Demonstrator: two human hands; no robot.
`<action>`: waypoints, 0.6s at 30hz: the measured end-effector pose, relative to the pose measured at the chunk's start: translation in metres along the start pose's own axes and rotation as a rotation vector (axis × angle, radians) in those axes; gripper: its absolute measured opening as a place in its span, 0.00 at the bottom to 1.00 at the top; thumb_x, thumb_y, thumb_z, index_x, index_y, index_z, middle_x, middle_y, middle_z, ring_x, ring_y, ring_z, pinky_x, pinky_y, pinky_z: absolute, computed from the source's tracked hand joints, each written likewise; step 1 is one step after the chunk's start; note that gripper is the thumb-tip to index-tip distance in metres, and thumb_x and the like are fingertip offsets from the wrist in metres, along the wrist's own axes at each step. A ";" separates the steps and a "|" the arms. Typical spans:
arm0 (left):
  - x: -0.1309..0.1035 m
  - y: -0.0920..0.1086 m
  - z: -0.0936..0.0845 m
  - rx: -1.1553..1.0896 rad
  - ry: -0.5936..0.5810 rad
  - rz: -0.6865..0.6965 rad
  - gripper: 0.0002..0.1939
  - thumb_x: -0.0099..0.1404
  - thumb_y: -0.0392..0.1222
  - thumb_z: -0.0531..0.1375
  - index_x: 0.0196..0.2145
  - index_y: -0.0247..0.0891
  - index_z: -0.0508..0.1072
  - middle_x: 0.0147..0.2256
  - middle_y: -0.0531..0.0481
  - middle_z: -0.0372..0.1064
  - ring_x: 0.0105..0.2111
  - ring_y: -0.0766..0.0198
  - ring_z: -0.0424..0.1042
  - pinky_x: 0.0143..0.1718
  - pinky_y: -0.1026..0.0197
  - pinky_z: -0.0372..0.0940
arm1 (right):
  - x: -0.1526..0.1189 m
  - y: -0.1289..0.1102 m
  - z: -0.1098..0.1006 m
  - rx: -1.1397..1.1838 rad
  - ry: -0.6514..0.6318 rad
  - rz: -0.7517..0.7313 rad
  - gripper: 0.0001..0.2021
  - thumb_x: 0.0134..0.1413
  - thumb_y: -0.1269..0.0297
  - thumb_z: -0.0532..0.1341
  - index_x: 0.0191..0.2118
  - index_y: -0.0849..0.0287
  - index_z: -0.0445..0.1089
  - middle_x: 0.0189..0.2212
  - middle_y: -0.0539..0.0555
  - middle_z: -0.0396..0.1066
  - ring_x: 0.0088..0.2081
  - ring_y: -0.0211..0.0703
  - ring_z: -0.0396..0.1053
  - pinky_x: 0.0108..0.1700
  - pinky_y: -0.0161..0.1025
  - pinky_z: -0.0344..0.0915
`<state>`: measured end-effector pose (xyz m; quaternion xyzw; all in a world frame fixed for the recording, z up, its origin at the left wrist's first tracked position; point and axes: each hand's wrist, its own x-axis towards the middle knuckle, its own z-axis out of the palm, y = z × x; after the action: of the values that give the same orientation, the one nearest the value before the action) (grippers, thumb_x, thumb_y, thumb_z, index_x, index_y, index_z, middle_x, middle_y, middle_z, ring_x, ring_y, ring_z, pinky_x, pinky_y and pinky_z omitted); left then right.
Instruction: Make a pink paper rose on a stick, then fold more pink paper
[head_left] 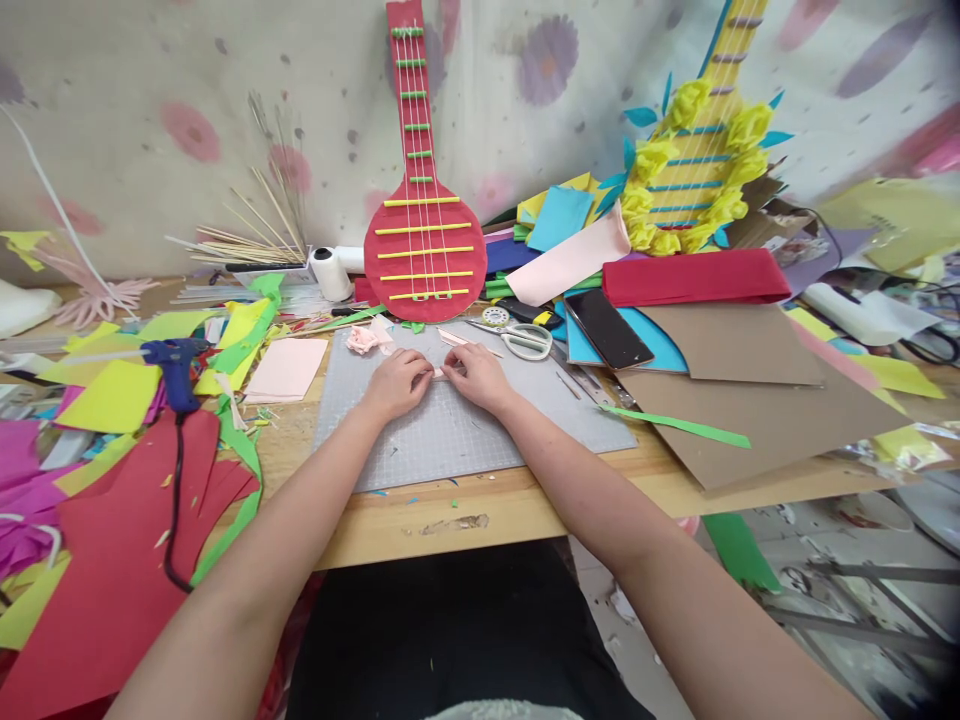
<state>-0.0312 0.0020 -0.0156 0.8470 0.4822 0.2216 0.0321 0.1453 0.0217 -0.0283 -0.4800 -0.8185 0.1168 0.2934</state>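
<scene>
Over the grey cutting mat [457,440], my left hand [401,383] and my right hand [474,377] meet with their fingertips pinched. Between them shows a small pale pink strip [438,373], possibly crepe paper; both hands are closed on it. Just behind my left hand lies a crumpled pale pink paper flower [364,338]. Scissors [525,341] with pale handles rest behind my right hand. A stack of pale pink paper squares [286,369] sits left of the mat.
A red paper lute [425,250] leans on the wall behind, and a yellow one with flowers [686,170] stands right. A blue glue gun [174,370] lies among paper scraps at left. A black phone [611,328] and brown cardboard [750,420] are at right.
</scene>
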 end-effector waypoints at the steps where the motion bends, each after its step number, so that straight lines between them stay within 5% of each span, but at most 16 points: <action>1: 0.000 0.000 0.000 -0.008 0.011 -0.017 0.13 0.59 0.38 0.51 0.38 0.37 0.72 0.39 0.44 0.68 0.42 0.57 0.63 0.46 0.55 0.59 | 0.000 0.001 0.000 -0.011 -0.012 -0.001 0.07 0.51 0.63 0.57 0.36 0.58 0.68 0.38 0.55 0.68 0.44 0.46 0.61 0.49 0.45 0.56; 6: 0.003 0.000 0.002 -0.055 0.010 -0.133 0.18 0.53 0.36 0.55 0.43 0.36 0.70 0.39 0.44 0.68 0.43 0.56 0.63 0.47 0.55 0.58 | -0.001 0.002 0.002 -0.022 -0.057 0.015 0.08 0.50 0.65 0.58 0.37 0.57 0.69 0.40 0.56 0.67 0.47 0.48 0.59 0.50 0.47 0.55; 11: 0.010 -0.004 0.000 -0.306 -0.001 -0.300 0.21 0.48 0.33 0.56 0.43 0.36 0.69 0.31 0.50 0.67 0.33 0.62 0.66 0.40 0.57 0.61 | -0.001 -0.002 0.000 0.153 -0.070 0.020 0.06 0.46 0.69 0.57 0.34 0.58 0.64 0.34 0.52 0.67 0.39 0.42 0.63 0.43 0.42 0.59; 18: 0.017 0.000 -0.003 -1.188 0.377 -0.748 0.24 0.47 0.39 0.64 0.43 0.37 0.66 0.35 0.49 0.69 0.32 0.68 0.69 0.36 0.63 0.64 | 0.007 -0.005 -0.002 0.828 0.001 0.322 0.11 0.42 0.66 0.59 0.35 0.57 0.58 0.25 0.45 0.63 0.27 0.34 0.63 0.32 0.35 0.60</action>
<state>-0.0250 0.0154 -0.0068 0.4124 0.5350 0.5627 0.4766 0.1405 0.0246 -0.0215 -0.4436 -0.6173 0.4786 0.4394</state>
